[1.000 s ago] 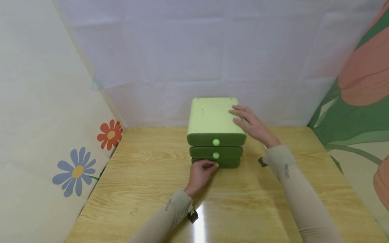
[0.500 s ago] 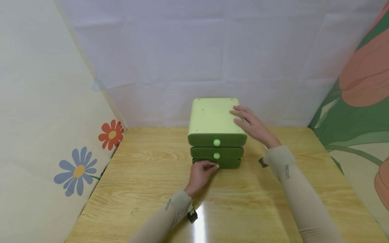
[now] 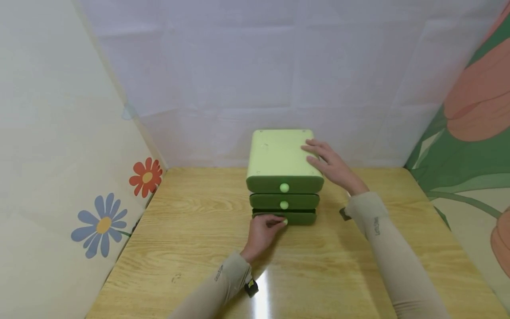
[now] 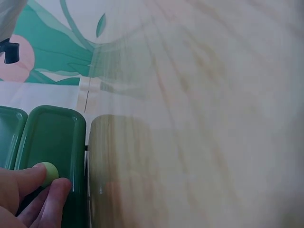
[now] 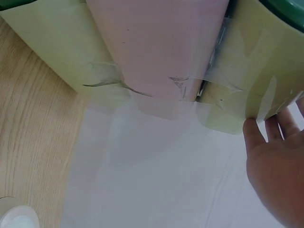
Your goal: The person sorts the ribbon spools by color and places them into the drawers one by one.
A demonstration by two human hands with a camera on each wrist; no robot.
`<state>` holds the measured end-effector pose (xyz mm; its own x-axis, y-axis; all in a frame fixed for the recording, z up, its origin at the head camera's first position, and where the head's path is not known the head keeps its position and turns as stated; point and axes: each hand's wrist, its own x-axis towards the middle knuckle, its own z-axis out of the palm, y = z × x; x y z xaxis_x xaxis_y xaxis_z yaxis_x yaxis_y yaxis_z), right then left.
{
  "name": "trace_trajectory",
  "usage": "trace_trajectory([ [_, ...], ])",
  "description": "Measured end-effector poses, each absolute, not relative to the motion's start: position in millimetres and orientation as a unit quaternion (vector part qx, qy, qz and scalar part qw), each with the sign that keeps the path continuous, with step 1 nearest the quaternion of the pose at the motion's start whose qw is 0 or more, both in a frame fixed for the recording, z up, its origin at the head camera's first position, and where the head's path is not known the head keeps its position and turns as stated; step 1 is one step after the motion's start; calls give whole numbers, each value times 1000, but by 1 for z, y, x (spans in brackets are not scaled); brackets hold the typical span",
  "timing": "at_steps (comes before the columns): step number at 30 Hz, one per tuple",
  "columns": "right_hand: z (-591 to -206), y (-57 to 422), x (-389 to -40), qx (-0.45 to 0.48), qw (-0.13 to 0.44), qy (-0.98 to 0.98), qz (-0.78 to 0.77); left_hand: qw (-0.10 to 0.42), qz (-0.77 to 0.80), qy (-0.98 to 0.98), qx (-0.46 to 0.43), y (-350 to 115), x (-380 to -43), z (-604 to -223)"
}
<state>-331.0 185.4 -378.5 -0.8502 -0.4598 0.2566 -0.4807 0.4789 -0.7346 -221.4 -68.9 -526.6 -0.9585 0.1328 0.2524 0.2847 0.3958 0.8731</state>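
A small three-drawer cabinet (image 3: 277, 153) with a light green top and dark green drawer fronts stands on the table. My left hand (image 3: 260, 234) pinches the round light green knob (image 4: 49, 174) of the bottom drawer (image 3: 301, 218) between thumb and fingers. A dark gap shows above that drawer's front, which stands slightly out. The middle drawer (image 3: 263, 201) and top drawer (image 3: 263, 184) each have a similar knob. My right hand (image 3: 332, 164) rests with extended fingers on the cabinet's top right edge. In the right wrist view, its fingertips touch the cabinet's pale green side.
The wood-grain table (image 3: 191, 221) runs back to a white cloth-like backdrop (image 3: 239, 66). Flower-printed panels stand left and right. Clear tape (image 5: 223, 76) spans the cabinet's side, whose middle section is pink. A white round object (image 5: 19, 217) shows at the right wrist view's corner.
The bottom drawer has come a little way out toward me, with my left hand on its knob. A dark gap now shows above its front. My right hand stays in place.
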Motion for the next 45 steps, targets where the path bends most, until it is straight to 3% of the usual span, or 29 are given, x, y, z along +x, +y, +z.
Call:
trace_trajectory([
  [15, -378, 186, -328, 271, 6, -858, 436, 43, -539, -834, -112, -72, -211, -531],
  [45, -378, 185, -333, 277, 7, -857, 435, 35, -539, -835, -103, -74, -187, -531],
])
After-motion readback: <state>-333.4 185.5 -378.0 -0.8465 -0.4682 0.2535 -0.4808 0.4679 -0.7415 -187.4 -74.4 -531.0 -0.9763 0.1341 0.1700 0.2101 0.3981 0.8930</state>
